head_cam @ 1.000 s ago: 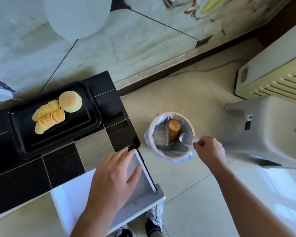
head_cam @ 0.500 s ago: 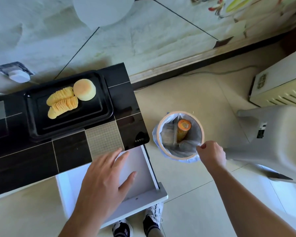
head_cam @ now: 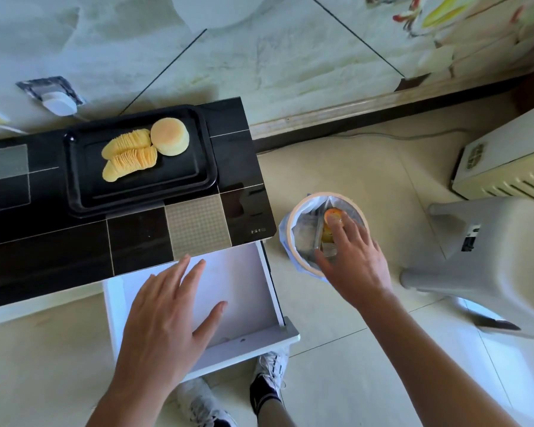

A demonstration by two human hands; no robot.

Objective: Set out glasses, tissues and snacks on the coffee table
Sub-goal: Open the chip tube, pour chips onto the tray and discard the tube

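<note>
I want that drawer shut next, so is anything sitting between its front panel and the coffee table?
Only the left hand, spread open over the pulled-out drawer. The drawer's visible white floor looks bare up to the coffee table.

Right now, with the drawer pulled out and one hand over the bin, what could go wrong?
1. The open white drawer juts out over the person's shoes; stepping forward could knock a shin on it or jolt the coffee table.
2. A jolt might scatter the stacked crisps and round cake, which lie loose on the black tray.
3. The right hand is spread over the lined bin, so its fingers may touch rubbish before handling snacks.
</note>
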